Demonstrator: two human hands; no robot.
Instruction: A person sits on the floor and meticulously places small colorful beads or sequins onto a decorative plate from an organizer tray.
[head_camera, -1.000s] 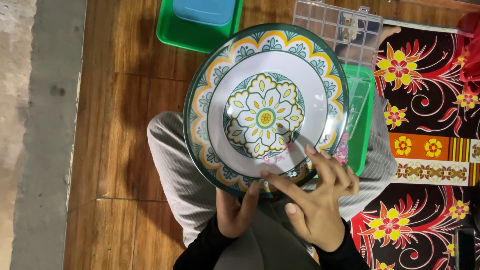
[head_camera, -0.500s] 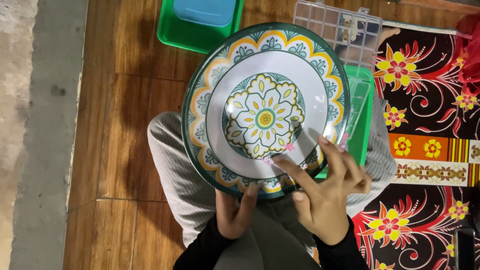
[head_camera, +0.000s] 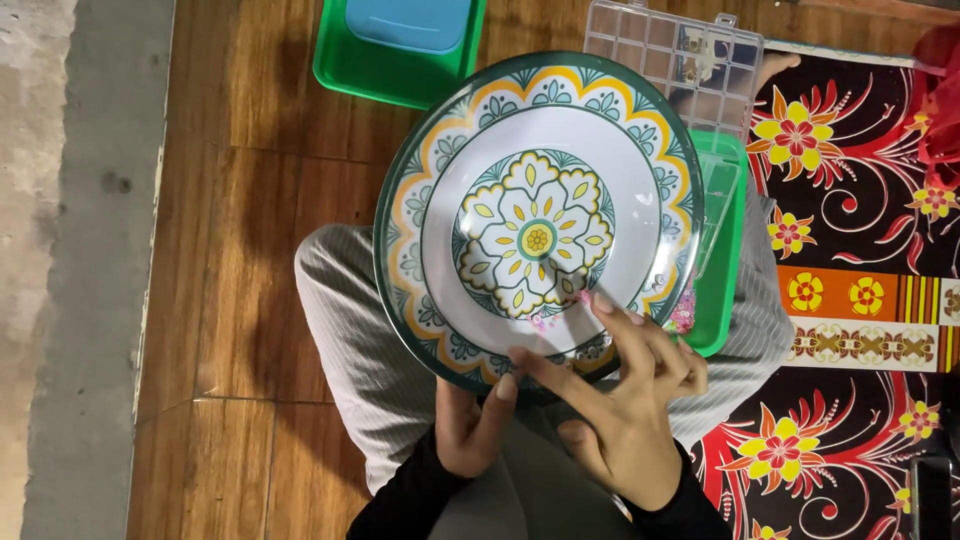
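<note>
Round plate (head_camera: 540, 215), held level over the lap, face up. White well with a green-and-yellow flower medallion at the centre; scalloped yellow band and teal leaf motifs round the dark green rim. Small pink beads (head_camera: 545, 322) scattered on the well's near side; more pink bits at the right rim.

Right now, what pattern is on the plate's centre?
A white-and-yellow flower medallion edged in green on the plate, head view.

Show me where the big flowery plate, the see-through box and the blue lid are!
flowery plate (head_camera: 470, 170): head view, on its yellow and green patterned rim.
see-through box (head_camera: 655, 45): head view, on its gridded compartments, above the plate.
blue lid (head_camera: 410, 20): head view, on its flat top, inside the green tray.
</note>
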